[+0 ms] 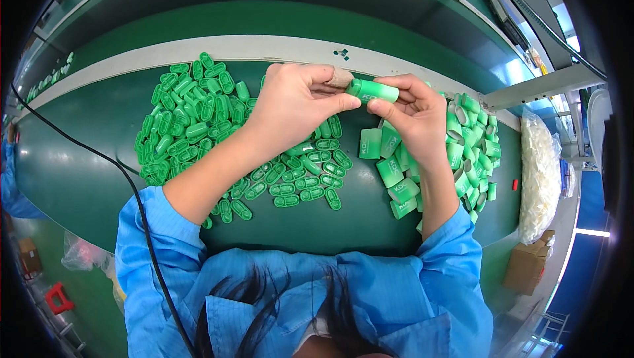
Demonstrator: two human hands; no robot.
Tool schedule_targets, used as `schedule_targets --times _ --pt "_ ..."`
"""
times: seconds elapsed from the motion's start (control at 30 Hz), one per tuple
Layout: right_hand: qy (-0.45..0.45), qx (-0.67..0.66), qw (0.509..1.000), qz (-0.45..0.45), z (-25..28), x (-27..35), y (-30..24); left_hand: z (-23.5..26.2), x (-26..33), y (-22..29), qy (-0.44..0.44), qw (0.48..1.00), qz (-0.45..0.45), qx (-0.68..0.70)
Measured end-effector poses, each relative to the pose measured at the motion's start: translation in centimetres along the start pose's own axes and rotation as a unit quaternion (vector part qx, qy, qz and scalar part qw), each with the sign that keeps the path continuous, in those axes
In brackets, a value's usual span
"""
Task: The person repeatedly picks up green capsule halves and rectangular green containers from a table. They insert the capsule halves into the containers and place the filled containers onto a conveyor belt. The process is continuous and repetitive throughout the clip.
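Note:
Above the middle of the table my two hands meet over one small green piece. My right hand (422, 110) pinches a light-to-dark green oval sleeve (384, 92) between thumb and fingers. At the sleeve's left end, my left hand (287, 97) grips a darker green oval cap (354, 87), touching the sleeve; how far it sits inside cannot be made out. A tan wrap (340, 78) covers a left fingertip. Many loose green oval caps (198, 130) lie heaped at the left and under my left forearm. Beside my right forearm spreads a heap of green sleeves (472, 150).
The dark green table (307, 223) ends at a pale rail (264, 46). At right stand a clear bag of whitish pieces (536, 180) and a cardboard box (526, 267). A small red piece (515, 185) lies nearby. A black cable (142, 216) crosses my left sleeve.

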State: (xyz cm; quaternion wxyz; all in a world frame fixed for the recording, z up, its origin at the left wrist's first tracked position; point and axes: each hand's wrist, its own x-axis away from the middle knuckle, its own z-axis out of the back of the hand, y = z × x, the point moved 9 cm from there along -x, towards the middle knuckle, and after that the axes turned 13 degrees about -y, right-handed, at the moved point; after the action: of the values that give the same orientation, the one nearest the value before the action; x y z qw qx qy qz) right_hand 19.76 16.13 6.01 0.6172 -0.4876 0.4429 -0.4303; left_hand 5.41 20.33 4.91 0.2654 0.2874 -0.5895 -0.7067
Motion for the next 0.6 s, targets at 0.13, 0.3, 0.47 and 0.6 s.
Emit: schedule_targets --times 0.13,0.3,0.47,0.6 --pt "0.007 -0.031 0.999 -0.013 0.2 -0.2 0.4 -0.6 0.0 0.2 -0.001 0.998 -0.037 0.044" --pt "0.039 -0.040 0.998 -0.014 -0.2 -0.4 0.2 -1.2 1.2 1.8 0.077 0.979 -0.103 -0.160" --pt "0.063 0.014 0.998 -0.002 -0.8 0.3 -0.3 -2.2 2.3 2.9 0.128 0.942 -0.140 -0.277" --pt "0.148 0.282 0.938 0.134 -1.9 1.7 -3.7 -2.5 2.7 3.4 0.154 0.939 -0.165 -0.260"
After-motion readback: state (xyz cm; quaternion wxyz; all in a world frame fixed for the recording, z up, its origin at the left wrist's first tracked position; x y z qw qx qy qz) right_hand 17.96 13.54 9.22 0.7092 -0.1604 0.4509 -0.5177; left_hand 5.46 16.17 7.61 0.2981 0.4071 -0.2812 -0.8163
